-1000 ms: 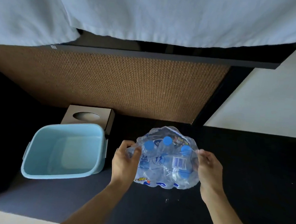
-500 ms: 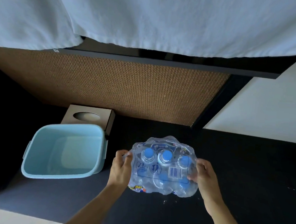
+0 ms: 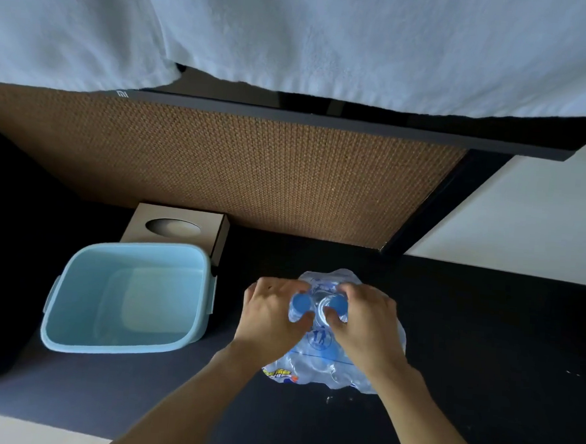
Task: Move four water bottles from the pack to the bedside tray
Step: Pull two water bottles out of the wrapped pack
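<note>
A shrink-wrapped pack of water bottles (image 3: 320, 364) with blue caps stands on the dark surface, right of centre. My left hand (image 3: 272, 318) and my right hand (image 3: 364, 329) both rest on top of the pack, fingers pinching the clear plastic film around two blue caps (image 3: 301, 303). The thumbs press in between the caps. The hands hide much of the pack's top. A light blue plastic tray (image 3: 193, 322), deep and empty, sits to the left of the pack, a short gap away.
A brown tissue box (image 3: 212, 232) stands behind the tray against a woven brown panel (image 3: 253, 171). White bedding (image 3: 330, 35) hangs over a black ledge above. A white wall (image 3: 525, 219) lies at the right.
The pack has come down onto the dark surface. Both hands moved from its left and right sides onto its top, close together, and now pinch the film around the caps.
</note>
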### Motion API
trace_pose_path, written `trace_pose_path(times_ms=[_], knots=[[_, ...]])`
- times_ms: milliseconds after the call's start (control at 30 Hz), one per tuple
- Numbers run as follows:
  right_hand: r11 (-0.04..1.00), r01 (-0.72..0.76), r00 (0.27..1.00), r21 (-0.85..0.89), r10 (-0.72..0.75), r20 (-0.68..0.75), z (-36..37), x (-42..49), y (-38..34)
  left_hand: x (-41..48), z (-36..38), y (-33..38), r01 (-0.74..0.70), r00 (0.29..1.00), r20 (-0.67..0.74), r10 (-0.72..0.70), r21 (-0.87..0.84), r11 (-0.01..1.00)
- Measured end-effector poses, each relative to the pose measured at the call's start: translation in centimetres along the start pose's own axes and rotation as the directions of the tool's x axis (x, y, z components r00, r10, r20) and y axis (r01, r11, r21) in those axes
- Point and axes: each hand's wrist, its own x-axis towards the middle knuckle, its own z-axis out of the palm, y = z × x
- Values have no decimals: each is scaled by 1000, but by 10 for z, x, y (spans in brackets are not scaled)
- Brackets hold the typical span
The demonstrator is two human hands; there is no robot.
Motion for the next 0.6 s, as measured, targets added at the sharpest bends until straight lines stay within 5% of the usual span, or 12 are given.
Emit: trace_pose_path(times_ms=[100,300,467,600], knots=[[990,-76,983,-118,94,155,10,10,2,7,14,-5,106,980,158,-119,89,990],[963,-92,986,-252,124,114,22,15,4,25,30,-6,231,950,181,-253,134,964],[994,-95,995,-63,97,38,2,4,10,9,9,8,60,998,-3,-61,177,982],[956,-67,990,287,101,-102,-52,-5,11,6,-46,54,-77,983,-167,71,-26,997]])
